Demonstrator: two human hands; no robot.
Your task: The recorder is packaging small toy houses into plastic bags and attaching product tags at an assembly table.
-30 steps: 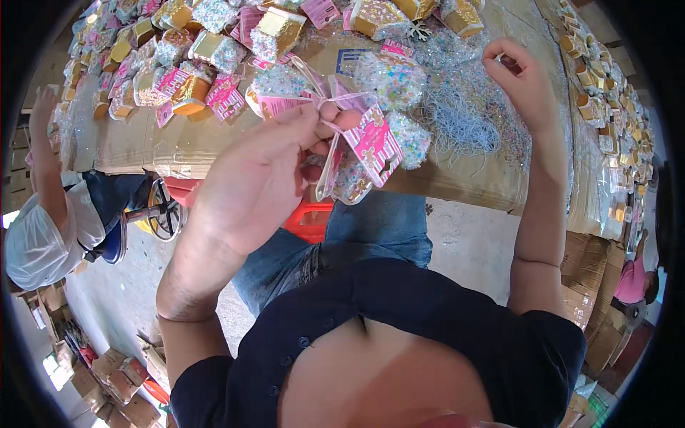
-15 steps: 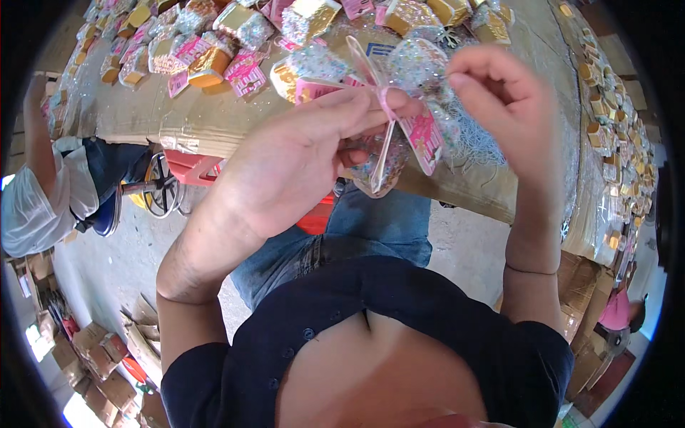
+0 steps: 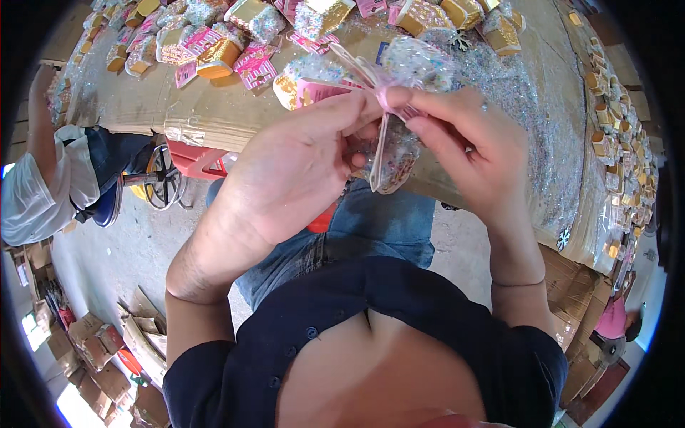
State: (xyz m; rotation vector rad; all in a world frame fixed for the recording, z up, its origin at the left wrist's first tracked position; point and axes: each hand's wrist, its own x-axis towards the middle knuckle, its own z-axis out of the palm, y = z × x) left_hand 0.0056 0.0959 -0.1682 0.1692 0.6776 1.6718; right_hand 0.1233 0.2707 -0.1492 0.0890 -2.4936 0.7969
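My left hand [image 3: 296, 167], palm turned up, grips a bundle of glittery ornaments [image 3: 399, 160] by its gathered middle, above my lap at the table's edge. A pale pink tie [image 3: 385, 93] cinches that middle, and clear loops stick out above and below it. A pink printed card [image 3: 321, 91] shows beside the left fingers. My right hand [image 3: 481, 146] is closed in a pinch at the right side of the tie, its fingertips touching the bundle. What exactly lies between the right fingertips is hidden.
Gold-and-glitter ornaments [image 3: 217, 60] with pink cards lie along the far side of the table [image 3: 214, 107]. Loose glitter covers its right part, and more ornaments [image 3: 606, 143] line the far right. At left, a person in a white shirt [image 3: 43, 207] sits near a red stool [image 3: 196, 158].
My right hand has moved left and down from the air onto the tie, closing its fingers there. My left hand still holds the bundle. Pale blue strands at the right no longer show.
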